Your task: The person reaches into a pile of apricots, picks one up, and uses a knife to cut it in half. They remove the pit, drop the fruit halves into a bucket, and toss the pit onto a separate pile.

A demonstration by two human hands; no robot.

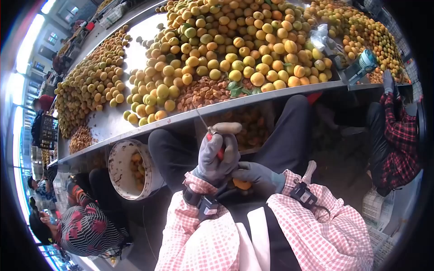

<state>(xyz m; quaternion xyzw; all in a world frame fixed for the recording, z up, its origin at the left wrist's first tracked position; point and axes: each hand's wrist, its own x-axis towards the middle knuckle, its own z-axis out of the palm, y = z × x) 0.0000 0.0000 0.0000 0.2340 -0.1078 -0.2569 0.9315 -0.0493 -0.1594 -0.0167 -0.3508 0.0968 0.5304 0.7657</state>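
My left hand, in a grey glove, is closed round the red handle of a small tool whose thin metal tip points up toward the table edge. Its glove has a pale, worn finger sticking out to the right. Close beside it, lower and to the right, my right hand, also gloved in grey, has its fingers curled over an orange fruit. Only part of that fruit shows beneath the fingers. Both hands are above my lap and nearly touch.
A metal table ahead bears piles of yellow-orange fruit and a brown heap of pits. A white bucket with fruit stands left of my knee. A teal-lidded bottle is at right. People sit on both sides.
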